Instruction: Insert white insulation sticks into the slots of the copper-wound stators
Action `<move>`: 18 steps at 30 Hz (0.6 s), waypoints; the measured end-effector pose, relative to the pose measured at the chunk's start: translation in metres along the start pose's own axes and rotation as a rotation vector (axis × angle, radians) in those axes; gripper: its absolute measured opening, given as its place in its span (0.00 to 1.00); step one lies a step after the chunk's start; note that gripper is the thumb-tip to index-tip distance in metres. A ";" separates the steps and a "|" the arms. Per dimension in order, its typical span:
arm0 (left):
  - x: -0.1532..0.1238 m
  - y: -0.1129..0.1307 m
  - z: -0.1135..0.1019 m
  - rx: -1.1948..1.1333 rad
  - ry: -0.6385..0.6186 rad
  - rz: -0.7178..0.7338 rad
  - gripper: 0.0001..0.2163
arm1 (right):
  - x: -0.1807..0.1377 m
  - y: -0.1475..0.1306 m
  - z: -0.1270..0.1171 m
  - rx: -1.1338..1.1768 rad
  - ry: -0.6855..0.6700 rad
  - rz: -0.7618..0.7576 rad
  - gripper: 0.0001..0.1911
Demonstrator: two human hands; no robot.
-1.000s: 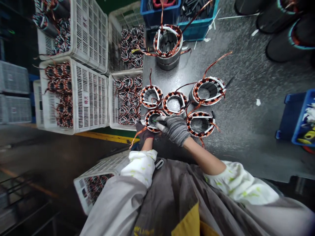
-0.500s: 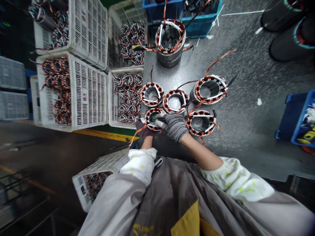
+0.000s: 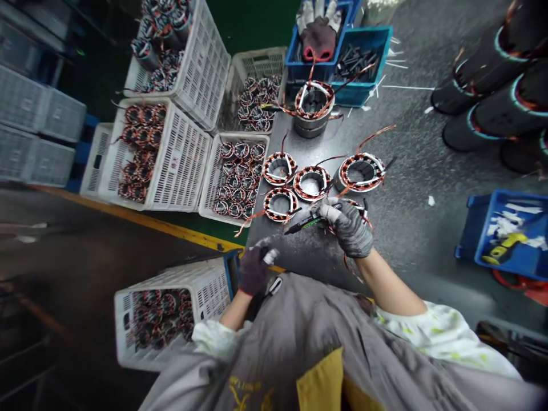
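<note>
My right hand [image 3: 349, 225], in a grey knit glove, grips a black marker pen [image 3: 303, 222] with green marks, its end pointing left over the bench. Partly behind that hand lies one copper-wound stator [image 3: 358, 206]. Near the bench's front edge, my left hand [image 3: 256, 265] is in a dark glove with pale fingertips. Its fingers are curled near a small dark thing that I cannot make out. Several stators stand close by: one at front left [image 3: 280, 204], one behind it [image 3: 279, 168], one in the middle [image 3: 311, 182] and a larger one at right [image 3: 360, 171].
A taller stator [image 3: 311, 108] stands at the back, before blue bins [image 3: 363, 94] holding gloves and dark strips. White crates [image 3: 180, 154] of stators line the left. Dark cylinders [image 3: 466, 128] and a blue bin [image 3: 471, 228] with a yellow tool are at right.
Both hands have left the front-left stator. My right hand has moved right with the marker pen; my left has drawn back toward my body. The camera view has also shifted.
</note>
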State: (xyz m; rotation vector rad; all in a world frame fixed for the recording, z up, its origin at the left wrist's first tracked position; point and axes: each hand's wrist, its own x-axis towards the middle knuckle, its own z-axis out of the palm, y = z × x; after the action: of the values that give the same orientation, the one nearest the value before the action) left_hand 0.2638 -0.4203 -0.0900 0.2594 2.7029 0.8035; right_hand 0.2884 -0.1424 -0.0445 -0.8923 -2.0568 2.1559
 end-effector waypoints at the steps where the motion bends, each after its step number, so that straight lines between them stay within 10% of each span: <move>1: -0.009 0.006 -0.005 0.018 -0.017 0.071 0.17 | -0.004 -0.001 0.001 -0.002 -0.023 -0.013 0.14; 8: -0.014 0.059 -0.047 0.254 -0.056 0.536 0.23 | -0.032 -0.018 0.008 -0.018 -0.198 -0.089 0.14; 18: -0.064 0.086 -0.017 -0.663 -0.560 0.144 0.29 | -0.071 0.008 0.009 -0.011 -0.261 -0.229 0.15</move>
State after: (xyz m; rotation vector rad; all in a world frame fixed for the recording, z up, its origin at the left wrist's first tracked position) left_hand 0.3252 -0.3739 -0.0134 0.4400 1.8055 1.3692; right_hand 0.3469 -0.1796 -0.0255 -0.3670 -2.1574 2.2345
